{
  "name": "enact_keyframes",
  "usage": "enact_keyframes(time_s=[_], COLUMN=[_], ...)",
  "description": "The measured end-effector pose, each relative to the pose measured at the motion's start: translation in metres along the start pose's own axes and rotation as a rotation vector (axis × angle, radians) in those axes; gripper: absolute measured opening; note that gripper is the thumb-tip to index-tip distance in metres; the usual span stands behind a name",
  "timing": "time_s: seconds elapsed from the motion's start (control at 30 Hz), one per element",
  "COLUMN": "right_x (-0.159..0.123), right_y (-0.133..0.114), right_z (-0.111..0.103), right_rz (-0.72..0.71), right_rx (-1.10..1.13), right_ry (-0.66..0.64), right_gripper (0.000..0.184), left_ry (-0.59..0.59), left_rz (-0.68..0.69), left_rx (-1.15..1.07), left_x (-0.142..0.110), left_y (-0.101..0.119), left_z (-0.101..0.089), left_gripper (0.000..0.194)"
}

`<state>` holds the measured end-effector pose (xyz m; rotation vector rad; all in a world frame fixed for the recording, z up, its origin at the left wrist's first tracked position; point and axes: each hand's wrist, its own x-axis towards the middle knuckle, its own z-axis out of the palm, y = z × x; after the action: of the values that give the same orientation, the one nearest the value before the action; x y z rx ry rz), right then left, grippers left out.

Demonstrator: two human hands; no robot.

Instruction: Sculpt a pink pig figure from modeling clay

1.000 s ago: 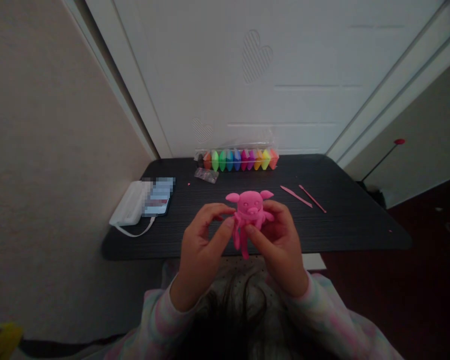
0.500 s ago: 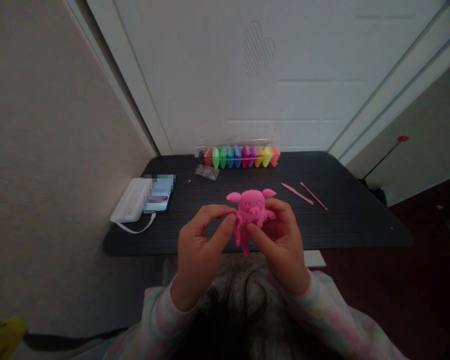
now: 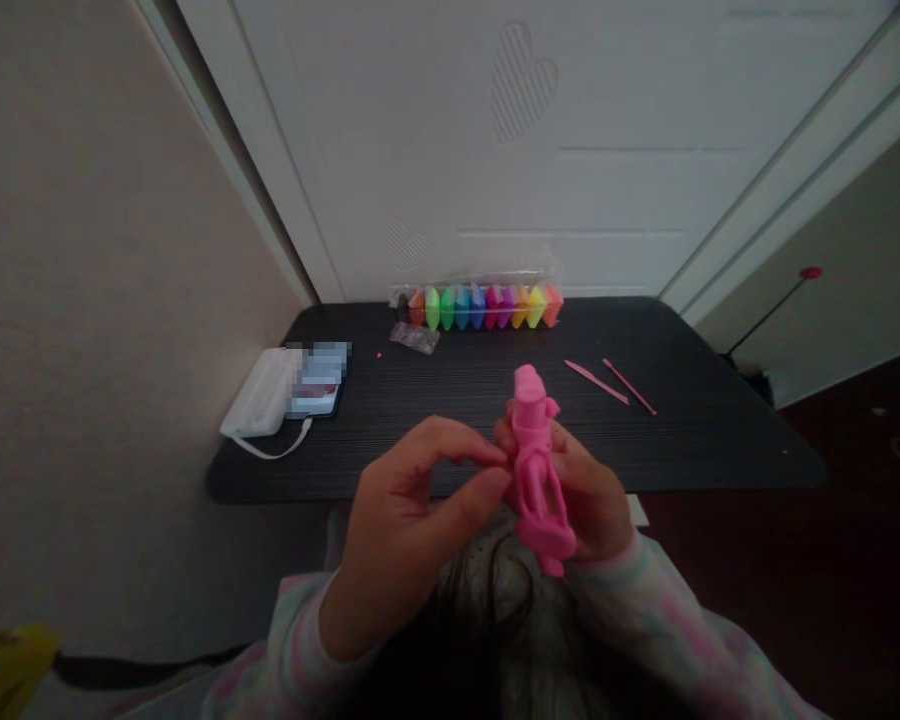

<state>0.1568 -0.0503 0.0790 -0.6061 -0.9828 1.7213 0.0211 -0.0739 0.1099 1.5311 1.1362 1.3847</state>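
A pink clay pig figure point(image 3: 538, 455) is held up above the near part of the table, turned so its head is at the top and its long thin limbs hang down to a wider round part. My right hand point(image 3: 589, 490) grips it from behind and the right, with some fingers hidden by the figure. My left hand point(image 3: 412, 520) has thumb and forefinger closed together at the figure's left side. Whatever small part sits between those fingertips is hidden.
The dark table point(image 3: 450, 400) carries a row of coloured clay packs point(image 3: 477, 307) at the back and a small clear bag point(image 3: 415, 338). Two pink modelling tools point(image 3: 597, 382) lie at right. A white power bank point(image 3: 264, 393), cable and phone point(image 3: 319, 380) rest at left.
The pig figure has turned from facing front to a side or back view, shifted slightly right and tilted. My right hand rotated with it; my left hand stays at its left side.
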Motion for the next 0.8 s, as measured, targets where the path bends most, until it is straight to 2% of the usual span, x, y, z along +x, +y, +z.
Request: enact_keyframes(time_s=[0.23, 0.47, 0.63, 0.8], right_x=[-0.0008, 0.0001, 0.0016, 0.0026], right_y=[0.0014, 0.0032, 0.0059, 0.0036], right_z=[0.0017, -0.0013, -0.0027, 0.0014], right_rz=[0.022, 0.018, 0.076, 0.152], right_rx=[0.054, 0.009, 0.147, 0.308], right_ry=[-0.065, -0.043, -0.119, -0.082], right_gripper=[0.022, 0.028, 0.026, 0.022], left_ry=[-0.048, -0.040, -0.001, -0.069], left_rz=[-0.036, -0.024, 0.002, 0.079], left_rx=[-0.046, -0.033, -0.026, 0.007], left_x=[0.0008, 0.0019, -0.0004, -0.0011], left_y=[-0.0007, -0.0027, -0.0032, -0.0012], left_z=[0.0025, 0.0019, 0.0028, 0.0033], left_gripper=[0.002, 0.006, 0.009, 0.006])
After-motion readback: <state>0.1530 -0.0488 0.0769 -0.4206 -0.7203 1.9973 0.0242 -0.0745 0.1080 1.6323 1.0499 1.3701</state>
